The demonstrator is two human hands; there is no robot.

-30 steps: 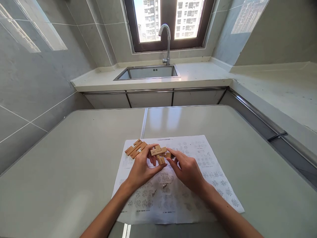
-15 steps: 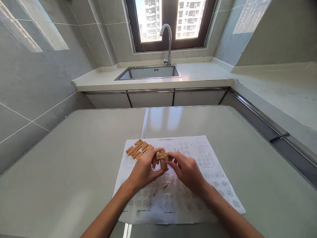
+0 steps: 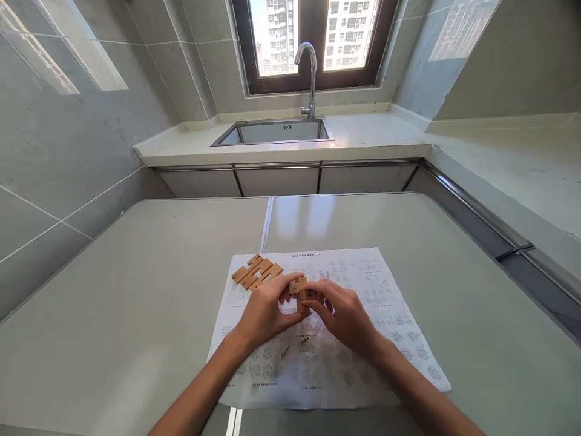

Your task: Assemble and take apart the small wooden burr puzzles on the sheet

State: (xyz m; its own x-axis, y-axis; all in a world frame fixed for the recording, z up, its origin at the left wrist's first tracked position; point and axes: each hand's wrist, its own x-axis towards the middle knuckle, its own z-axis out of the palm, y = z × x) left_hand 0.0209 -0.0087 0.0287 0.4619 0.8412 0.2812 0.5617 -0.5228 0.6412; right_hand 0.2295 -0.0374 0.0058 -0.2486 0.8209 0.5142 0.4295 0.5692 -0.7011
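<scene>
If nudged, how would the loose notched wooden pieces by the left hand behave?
The wooden pieces would probably slide rather than roll, having straight edges and flat faces. They look like solid wood, so likely stiff. The printed sheet beneath, apparently thin, might shift with them.

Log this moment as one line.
left hand: holds crossed wooden blocks | right hand: pinches same blocks | notched wooden pieces: on printed sheet | sheet: on table
</scene>
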